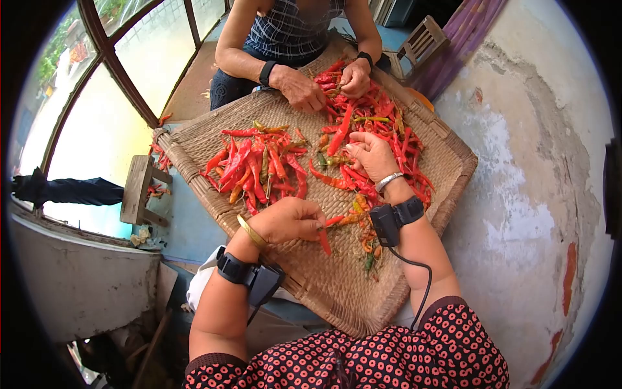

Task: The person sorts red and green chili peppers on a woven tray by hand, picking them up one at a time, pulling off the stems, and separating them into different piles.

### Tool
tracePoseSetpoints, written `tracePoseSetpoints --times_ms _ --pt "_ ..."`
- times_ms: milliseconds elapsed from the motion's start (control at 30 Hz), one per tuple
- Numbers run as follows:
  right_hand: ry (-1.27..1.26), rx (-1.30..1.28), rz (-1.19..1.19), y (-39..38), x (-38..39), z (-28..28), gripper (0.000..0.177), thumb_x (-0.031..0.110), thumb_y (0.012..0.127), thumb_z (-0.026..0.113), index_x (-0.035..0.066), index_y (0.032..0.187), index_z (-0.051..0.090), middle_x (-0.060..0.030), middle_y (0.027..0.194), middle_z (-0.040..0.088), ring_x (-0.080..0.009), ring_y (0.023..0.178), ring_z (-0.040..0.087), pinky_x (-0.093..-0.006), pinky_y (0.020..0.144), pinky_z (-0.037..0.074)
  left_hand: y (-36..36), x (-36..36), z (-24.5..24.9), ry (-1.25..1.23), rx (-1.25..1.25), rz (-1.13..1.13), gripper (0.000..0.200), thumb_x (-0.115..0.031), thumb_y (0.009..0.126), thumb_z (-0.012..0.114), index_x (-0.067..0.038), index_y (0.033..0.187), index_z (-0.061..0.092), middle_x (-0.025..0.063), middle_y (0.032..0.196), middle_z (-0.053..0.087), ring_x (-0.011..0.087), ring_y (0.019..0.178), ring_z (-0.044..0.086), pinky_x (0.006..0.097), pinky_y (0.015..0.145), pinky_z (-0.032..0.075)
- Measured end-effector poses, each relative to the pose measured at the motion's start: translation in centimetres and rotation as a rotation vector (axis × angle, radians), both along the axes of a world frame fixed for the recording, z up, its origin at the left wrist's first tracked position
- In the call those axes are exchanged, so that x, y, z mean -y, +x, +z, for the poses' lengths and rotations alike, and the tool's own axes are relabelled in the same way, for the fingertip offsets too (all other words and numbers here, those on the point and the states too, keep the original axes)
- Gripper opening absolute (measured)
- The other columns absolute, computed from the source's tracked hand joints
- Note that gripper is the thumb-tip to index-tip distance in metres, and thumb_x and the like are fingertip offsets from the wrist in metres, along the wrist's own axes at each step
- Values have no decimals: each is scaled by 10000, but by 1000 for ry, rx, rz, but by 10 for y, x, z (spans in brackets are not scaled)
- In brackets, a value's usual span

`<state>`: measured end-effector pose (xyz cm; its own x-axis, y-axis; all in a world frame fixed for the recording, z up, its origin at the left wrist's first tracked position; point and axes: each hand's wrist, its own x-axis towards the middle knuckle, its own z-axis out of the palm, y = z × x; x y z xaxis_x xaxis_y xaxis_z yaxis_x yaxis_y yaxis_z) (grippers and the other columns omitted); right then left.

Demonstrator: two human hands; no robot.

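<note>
A woven tray (311, 259) of red peppers (259, 162) fills a room beside windows (97, 117). The left hand (291, 220) pinches one red pepper; the right hand's (376, 159) curled fingers touch the larger pile (389, 129), their grip unclear.

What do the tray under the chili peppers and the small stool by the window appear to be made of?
The tray looks like matte tan wicker or similar plant fibre, given its ribbed weave. The stool seems to be dull, unpainted wood, judging by its worn brown planks.
</note>
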<state>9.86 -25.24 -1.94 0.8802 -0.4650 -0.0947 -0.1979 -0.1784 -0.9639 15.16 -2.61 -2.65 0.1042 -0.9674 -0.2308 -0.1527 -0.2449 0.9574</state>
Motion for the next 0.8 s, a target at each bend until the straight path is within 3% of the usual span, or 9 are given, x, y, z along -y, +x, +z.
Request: tracePoseSetpoints --times_ms 100,233,333,567,633,667,733,767,800 --pt "-331 -15 292 -7 -11 -1 184 119 813 615 -11 944 620 -26 771 617 -65 653 545 -219 595 457 0 2 -1 -42 -97 191 88 -52 870 520 2 910 576 -1 799 600 65 753 560 205 691 464" --pt "-169 -196 844 -15 -32 -3 213 198 842 580 9 932 621 -18 762 584 -80 736 521 -244 671 436 4 4 -6 -168 -213 435 95 -76 866 528 9 899 556 15 786 585 81 745 565 232 654 484" --pt "63 -269 880 -16 -33 -5 202 197 844 576 9 903 619 -6 727 562 -66 703 501 -237 636 422 5 4 -6 -190 -103 507 95 -68 871 516 14 908 549 11 794 582 82 751 571 235 647 481" --pt "-249 -485 765 -11 -6 -5 201 191 838 581 8 914 615 5 717 582 -60 581 506 -240 530 408 6 3 -11 -129 217 695 334 -143 789 606 26 1065 525 144 839 640 209 769 626 306 684 486" --pt "90 -152 220 -8 -1 -10 239 225 807 610 7 904 617 -18 681 597 -100 569 546 -279 535 453 7 2 -11 -91 375 644 313 -154 784 592 12 1043 537 150 809 638 276 774 623 351 694 484" --pt "90 -155 221 -4 1 -13 239 225 807 610 7 904 617 -18 681 597 -100 569 546 -279 535 453 7 2 -12 -91 372 645 313 -154 784 592 12 1043 537 150 809 638 276 774 623 351 694 484" --pt "-304 -14 -123 4 1 -23 239 219 779 622 16 904 613 -76 695 619 -155 632 603 -315 571 480 8 1 -16 55 607 496 312 -136 758 626 -3 1029 551 144 877 610 269 783 603 335 705 475" --pt "-303 -16 -122 4 -1 -28 239 219 779 622 16 904 613 -76 695 619 -155 632 603 -315 571 480 9 0 -19 57 606 496 312 -136 758 626 -3 1029 551 144 877 610 269 783 603 335 705 475" --pt "-599 -3 95 1 -4 -34 254 226 765 631 19 911 607 -99 731 627 -194 675 614 -341 593 486 9 -1 -23 20 651 411 304 -143 748 628 -15 1016 562 155 906 595 300 827 587 353 733 467"
